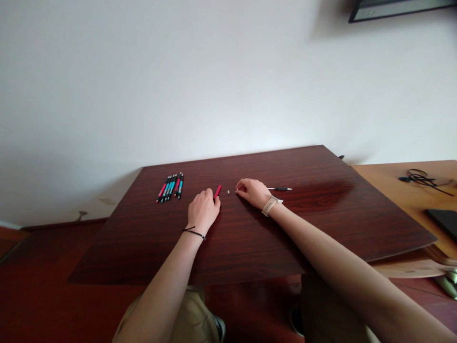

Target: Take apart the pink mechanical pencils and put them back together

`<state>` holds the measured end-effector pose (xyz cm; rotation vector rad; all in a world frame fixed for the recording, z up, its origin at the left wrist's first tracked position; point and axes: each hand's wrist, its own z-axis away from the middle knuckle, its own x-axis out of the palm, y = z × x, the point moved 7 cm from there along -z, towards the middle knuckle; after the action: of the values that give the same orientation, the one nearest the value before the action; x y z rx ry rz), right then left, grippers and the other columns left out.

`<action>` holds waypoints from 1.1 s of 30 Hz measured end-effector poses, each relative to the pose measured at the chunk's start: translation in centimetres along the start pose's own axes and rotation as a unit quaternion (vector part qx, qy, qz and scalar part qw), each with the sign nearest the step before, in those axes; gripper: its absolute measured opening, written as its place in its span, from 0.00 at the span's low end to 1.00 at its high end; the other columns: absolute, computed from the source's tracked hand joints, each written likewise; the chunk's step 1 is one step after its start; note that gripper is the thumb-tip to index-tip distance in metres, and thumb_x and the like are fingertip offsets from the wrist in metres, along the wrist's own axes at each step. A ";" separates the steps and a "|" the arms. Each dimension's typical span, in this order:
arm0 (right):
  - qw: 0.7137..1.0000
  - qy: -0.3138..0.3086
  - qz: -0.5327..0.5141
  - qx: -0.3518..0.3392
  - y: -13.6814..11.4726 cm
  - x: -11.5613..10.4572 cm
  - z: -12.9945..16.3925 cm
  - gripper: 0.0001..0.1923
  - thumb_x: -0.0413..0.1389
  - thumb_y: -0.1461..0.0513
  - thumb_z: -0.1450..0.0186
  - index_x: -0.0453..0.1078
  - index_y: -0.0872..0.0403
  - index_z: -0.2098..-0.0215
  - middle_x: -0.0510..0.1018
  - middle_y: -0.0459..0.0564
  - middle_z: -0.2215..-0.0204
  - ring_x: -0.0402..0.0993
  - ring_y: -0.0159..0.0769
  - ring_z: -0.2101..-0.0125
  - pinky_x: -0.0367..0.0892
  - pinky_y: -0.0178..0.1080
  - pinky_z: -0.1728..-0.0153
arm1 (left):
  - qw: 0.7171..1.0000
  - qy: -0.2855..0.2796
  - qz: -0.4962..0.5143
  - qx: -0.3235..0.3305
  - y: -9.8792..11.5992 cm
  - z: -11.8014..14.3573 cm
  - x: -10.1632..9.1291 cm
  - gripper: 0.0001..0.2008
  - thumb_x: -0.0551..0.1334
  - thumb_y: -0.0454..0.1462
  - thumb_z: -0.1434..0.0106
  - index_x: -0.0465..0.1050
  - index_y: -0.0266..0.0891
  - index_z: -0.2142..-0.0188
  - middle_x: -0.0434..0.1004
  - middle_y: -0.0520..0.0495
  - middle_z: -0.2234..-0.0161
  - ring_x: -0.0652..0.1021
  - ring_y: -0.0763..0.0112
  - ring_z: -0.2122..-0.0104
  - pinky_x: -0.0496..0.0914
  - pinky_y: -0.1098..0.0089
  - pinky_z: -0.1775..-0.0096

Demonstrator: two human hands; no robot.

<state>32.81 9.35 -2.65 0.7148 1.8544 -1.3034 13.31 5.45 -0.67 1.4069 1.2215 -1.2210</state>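
My left hand (203,208) rests on the dark table, its fingers closed round a pink pen barrel (217,191) that sticks up past the thumb. To the right of the barrel lies a tiny pale piece (228,192), touched by neither hand. My right hand (253,191) is low over the table with thumb and forefinger pinched together; whatever is between the fingertips is too small to make out. Just beyond that hand lies a thin white stick with a black grip and pale tip, like part of a pen (283,189).
Several pens (171,186) with pink or blue barrels and black ends lie side by side on the left of the table (228,252). A lighter wooden table (389,178) adjoins on the right, bearing a black cable (423,177) and a flat dark object (444,221). Behind is a white wall.
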 end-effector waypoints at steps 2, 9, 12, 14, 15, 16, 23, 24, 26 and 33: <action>1.000 0.002 -0.006 -0.002 0.0 0.0 0.0 0.04 0.63 0.59 0.30 0.79 0.49 0.58 0.85 0.49 0.59 0.79 0.39 0.61 0.67 0.37 0.61 | 1.000 0.002 -0.003 -0.003 -0.1 -0.1 -0.1 0.12 0.54 0.43 0.23 0.70 0.40 0.56 0.81 0.37 0.57 0.82 0.51 0.54 0.74 0.61 0.59; 0.999 0.026 -0.020 0.019 0.6 0.0 0.3 0.04 0.63 0.59 0.30 0.79 0.50 0.59 0.85 0.48 0.62 0.79 0.38 0.62 0.68 0.36 0.60 | 1.000 -0.006 0.004 -0.012 0.0 -0.2 -0.2 0.12 0.53 0.43 0.23 0.71 0.40 0.55 0.81 0.37 0.56 0.82 0.52 0.54 0.74 0.61 0.57; 0.999 0.026 -0.025 0.021 0.7 0.0 0.3 0.05 0.63 0.59 0.31 0.80 0.50 0.58 0.85 0.48 0.62 0.80 0.38 0.62 0.69 0.36 0.60 | 1.000 -0.008 0.006 -0.013 -0.1 -0.2 -0.2 0.12 0.53 0.44 0.23 0.71 0.40 0.55 0.82 0.37 0.56 0.82 0.52 0.54 0.74 0.61 0.57; 0.999 0.024 -0.029 0.023 0.8 0.1 0.3 0.05 0.63 0.59 0.31 0.80 0.50 0.58 0.85 0.48 0.62 0.80 0.38 0.62 0.69 0.37 0.60 | 1.000 -0.005 0.008 -0.011 -0.1 -0.3 -0.1 0.12 0.53 0.44 0.23 0.71 0.40 0.56 0.82 0.37 0.56 0.82 0.52 0.54 0.74 0.61 0.58; 0.999 0.025 -0.031 0.023 0.8 0.1 0.4 0.05 0.63 0.59 0.31 0.80 0.50 0.58 0.85 0.48 0.62 0.80 0.38 0.62 0.69 0.37 0.60 | 1.000 -0.004 0.008 -0.009 -0.2 -0.3 -0.1 0.12 0.54 0.44 0.23 0.71 0.40 0.56 0.82 0.37 0.56 0.82 0.52 0.54 0.73 0.62 0.58; 0.999 0.026 -0.033 0.022 0.9 0.1 0.4 0.05 0.63 0.59 0.31 0.80 0.50 0.58 0.85 0.48 0.62 0.80 0.38 0.62 0.69 0.37 0.60 | 1.000 -0.002 0.008 -0.008 -0.2 -0.3 -0.1 0.12 0.54 0.44 0.23 0.71 0.40 0.56 0.82 0.38 0.56 0.82 0.52 0.55 0.73 0.62 0.58; 0.998 0.037 -0.040 0.024 1.0 0.1 0.4 0.04 0.63 0.60 0.31 0.80 0.50 0.60 0.86 0.48 0.63 0.81 0.38 0.62 0.70 0.37 0.59 | 1.000 0.002 0.003 -0.001 -0.2 -0.2 -0.1 0.11 0.54 0.44 0.23 0.70 0.40 0.57 0.81 0.38 0.57 0.82 0.53 0.56 0.72 0.62 0.60; 0.998 0.037 -0.043 0.026 1.1 0.0 0.4 0.04 0.63 0.60 0.31 0.80 0.50 0.60 0.86 0.48 0.63 0.81 0.38 0.62 0.70 0.37 0.59 | 1.000 0.002 0.002 0.001 -0.1 -0.1 -0.1 0.11 0.54 0.44 0.23 0.70 0.40 0.57 0.81 0.38 0.57 0.82 0.53 0.56 0.73 0.62 0.60; 0.997 0.039 -0.052 0.030 1.1 -0.1 0.4 0.03 0.64 0.60 0.32 0.80 0.50 0.60 0.86 0.47 0.64 0.81 0.38 0.62 0.70 0.37 0.59 | 1.000 0.000 0.001 0.001 -0.1 -0.1 -0.2 0.11 0.54 0.44 0.23 0.70 0.40 0.56 0.81 0.38 0.56 0.82 0.52 0.55 0.73 0.62 0.60; 0.997 0.040 -0.061 0.040 1.3 -0.2 0.5 0.04 0.66 0.59 0.33 0.82 0.49 0.60 0.87 0.46 0.64 0.83 0.39 0.62 0.72 0.38 0.58 | 1.000 0.002 0.005 0.002 -0.2 -0.1 0.0 0.12 0.54 0.45 0.23 0.70 0.40 0.56 0.81 0.38 0.56 0.82 0.52 0.55 0.72 0.62 0.60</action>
<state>34.08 9.33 -3.25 0.7154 1.9452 -1.4530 13.10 5.59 -0.64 1.4181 1.2151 -1.2155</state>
